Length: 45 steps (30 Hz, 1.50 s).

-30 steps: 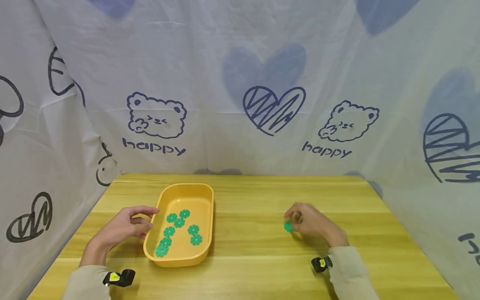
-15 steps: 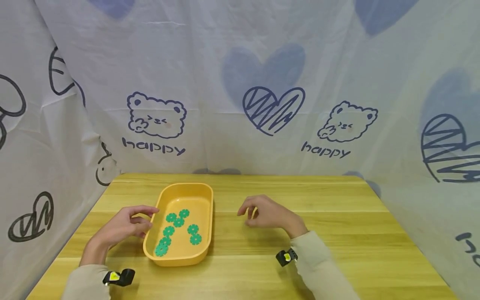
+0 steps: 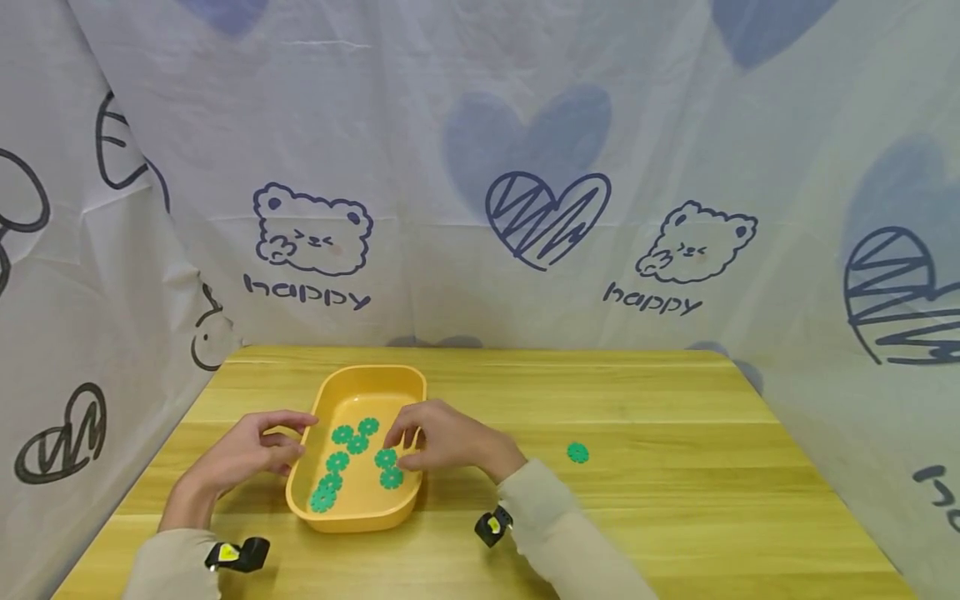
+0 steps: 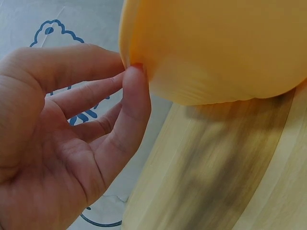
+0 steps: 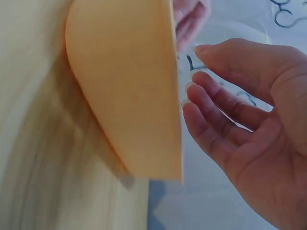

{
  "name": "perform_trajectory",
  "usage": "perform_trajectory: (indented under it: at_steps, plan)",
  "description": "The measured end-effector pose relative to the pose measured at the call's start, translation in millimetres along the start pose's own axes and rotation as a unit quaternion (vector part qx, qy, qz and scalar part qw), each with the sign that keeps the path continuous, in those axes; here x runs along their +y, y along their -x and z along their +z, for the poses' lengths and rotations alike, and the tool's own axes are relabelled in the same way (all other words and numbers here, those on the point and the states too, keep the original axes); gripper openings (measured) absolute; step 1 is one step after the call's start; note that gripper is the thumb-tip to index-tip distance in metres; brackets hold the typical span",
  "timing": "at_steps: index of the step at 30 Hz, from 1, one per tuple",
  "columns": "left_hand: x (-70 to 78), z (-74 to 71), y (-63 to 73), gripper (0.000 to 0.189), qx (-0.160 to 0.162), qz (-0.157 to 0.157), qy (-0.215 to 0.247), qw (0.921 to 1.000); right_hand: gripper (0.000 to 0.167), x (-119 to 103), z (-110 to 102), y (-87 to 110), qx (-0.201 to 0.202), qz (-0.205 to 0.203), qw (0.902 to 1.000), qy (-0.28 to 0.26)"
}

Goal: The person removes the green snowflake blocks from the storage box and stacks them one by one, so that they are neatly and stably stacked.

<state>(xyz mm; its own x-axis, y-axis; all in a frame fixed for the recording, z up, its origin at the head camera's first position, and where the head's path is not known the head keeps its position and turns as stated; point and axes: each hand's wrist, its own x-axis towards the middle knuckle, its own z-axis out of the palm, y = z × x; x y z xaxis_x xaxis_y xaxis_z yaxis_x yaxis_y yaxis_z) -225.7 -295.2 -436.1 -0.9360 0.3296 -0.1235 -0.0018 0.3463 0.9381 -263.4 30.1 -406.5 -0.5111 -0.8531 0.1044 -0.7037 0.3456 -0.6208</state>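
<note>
A yellow tray stands on the left half of the table. Several green snowflake building discs lie on its floor, most in a string along the left side. At the tray's left rim, my left hand holds the edge between its fingertips, seen close up in the left wrist view. My right hand reaches in over the right rim, thumb and fingertips spread around two discs. Nothing shows between the right fingers in the right wrist view. Another green disc lies alone on the table, right of centre.
The wooden table runs back to a pale cloth printed with bears and hearts. More cloth hangs along both sides. A black wrist camera sits at the left sleeve, another camera at the right.
My right hand has let go of a green disc on the table at the right and moved left into the tray. The left hand and the tray have stayed put.
</note>
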Motion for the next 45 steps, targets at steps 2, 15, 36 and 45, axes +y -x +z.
perform_trajectory:
  at_steps: [2,15,36,45]
  plan:
    - [-0.3,-0.1,0.5,0.057,0.000,0.000,0.001,1.0000,0.022,-3.8,7.1,-9.3,-0.009,-0.007,0.9999,0.005]
    - [-0.7,-2.1,1.9,0.056,-0.003,0.008,-0.006,0.9999,0.026,-17.1,50.9,-56.7,-0.052,-0.001,0.9948,0.088]
    - [-0.8,-1.1,0.7,0.057,-0.001,0.013,-0.002,0.9999,0.032,-21.1,89.6,-80.7,-0.074,0.015,0.9794,0.188]
    - [-2.0,-1.1,-0.1,0.057,-0.002,0.012,0.000,0.9999,0.022,-24.5,88.0,-77.6,-0.076,0.052,0.9831,0.158]
